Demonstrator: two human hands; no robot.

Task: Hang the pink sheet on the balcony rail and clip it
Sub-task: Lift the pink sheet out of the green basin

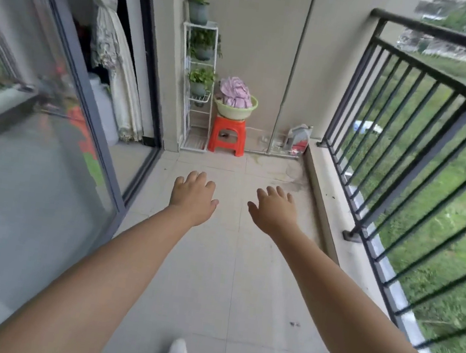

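Reaching forward over pale tiled balcony floor (213, 263): left hand (193, 196) and right hand (274, 212), fingers spread wide, both empty. Pink sheet (235, 92) bunched in green basin (235, 110) on red stool (228, 135) against far wall, well apart from hands. Black balcony rail (443, 35) along right. Glass sliding door (39, 119) left; white plant rack (198, 81) beside stool.

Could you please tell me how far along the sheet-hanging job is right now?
Nothing looks done: the crumpled pink sheet sits in the green plastic basin on the red stool. The left hand and right hand are open and empty. Fetching, draping over the black metal balcony rail and clipping remain.
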